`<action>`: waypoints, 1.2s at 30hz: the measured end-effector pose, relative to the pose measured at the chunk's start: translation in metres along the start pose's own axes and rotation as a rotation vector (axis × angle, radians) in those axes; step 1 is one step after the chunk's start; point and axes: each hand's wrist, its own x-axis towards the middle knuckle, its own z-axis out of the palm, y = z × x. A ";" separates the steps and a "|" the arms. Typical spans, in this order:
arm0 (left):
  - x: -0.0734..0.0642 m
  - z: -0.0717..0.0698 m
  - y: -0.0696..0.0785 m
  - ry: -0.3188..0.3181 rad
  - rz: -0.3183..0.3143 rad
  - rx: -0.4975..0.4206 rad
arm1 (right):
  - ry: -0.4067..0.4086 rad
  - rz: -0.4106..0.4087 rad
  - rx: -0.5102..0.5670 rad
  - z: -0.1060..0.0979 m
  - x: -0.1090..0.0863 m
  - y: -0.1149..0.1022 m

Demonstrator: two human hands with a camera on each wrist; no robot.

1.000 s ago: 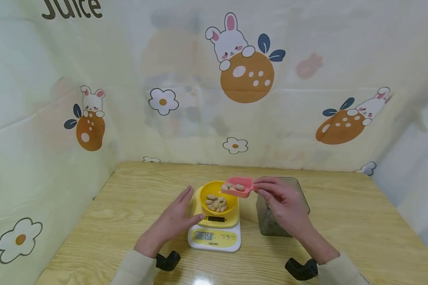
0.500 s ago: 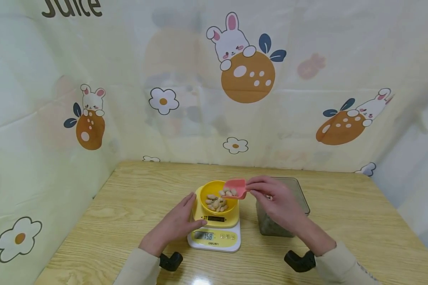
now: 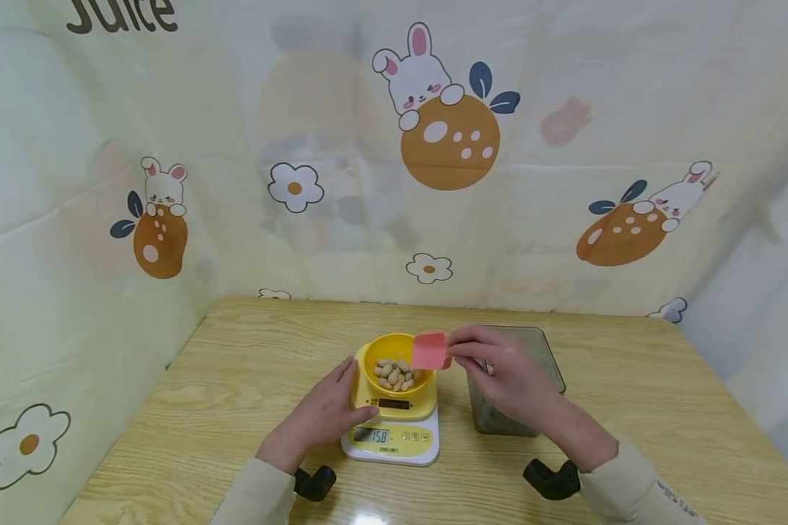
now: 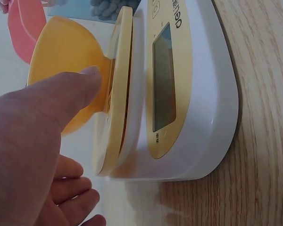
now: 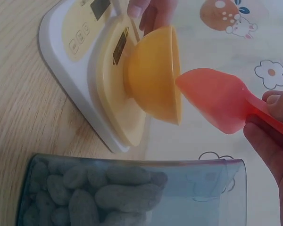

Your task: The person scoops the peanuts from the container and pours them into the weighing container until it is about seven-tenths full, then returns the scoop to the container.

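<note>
My right hand (image 3: 508, 375) pinches the handle of a pink scoop (image 3: 429, 351), tipped over the right rim of a yellow bowl (image 3: 375, 356). Unshelled peanuts (image 3: 394, 374) lie in the bowl, which stands on a yellow and white kitchen scale (image 3: 394, 450) reading 15.8. In the right wrist view the lip of the scoop (image 5: 212, 94) is right at the rim of the bowl (image 5: 155, 75). My left hand (image 3: 321, 412) lies along the left side of the bowl, its fingers relaxed. In the left wrist view its thumb (image 4: 80, 84) overlaps the bowl's outer wall.
Right of the scale stands a clear bluish bin (image 3: 546, 354), partly behind my right hand, with many peanuts (image 5: 85, 197) inside. The wooden table (image 3: 249, 364) ends at a printed cloth backdrop (image 3: 341, 270).
The scoop has moved left over the bowl and turned over; the peanuts it carried no longer show in it. My left hand has moved slightly right, closer to the scale.
</note>
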 end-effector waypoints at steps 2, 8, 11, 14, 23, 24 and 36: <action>0.000 0.000 0.000 0.002 0.002 0.001 | -0.005 -0.041 -0.022 0.000 0.000 0.000; 0.001 0.000 0.001 0.005 0.009 0.004 | -0.014 -0.115 -0.046 -0.002 -0.001 0.000; 0.002 0.000 0.001 0.003 0.009 0.006 | 0.003 -0.103 -0.010 -0.005 -0.002 0.000; 0.003 -0.001 0.002 0.000 0.006 0.010 | 0.029 -0.079 0.023 -0.009 -0.004 0.001; 0.003 -0.002 0.002 -0.012 -0.007 0.007 | 0.040 -0.004 0.116 -0.020 -0.010 0.003; 0.003 -0.001 0.002 -0.013 -0.006 0.005 | 0.040 0.004 0.119 -0.021 -0.011 0.003; -0.001 -0.007 0.006 0.017 -0.008 -0.026 | 0.116 0.095 0.108 -0.047 -0.024 0.009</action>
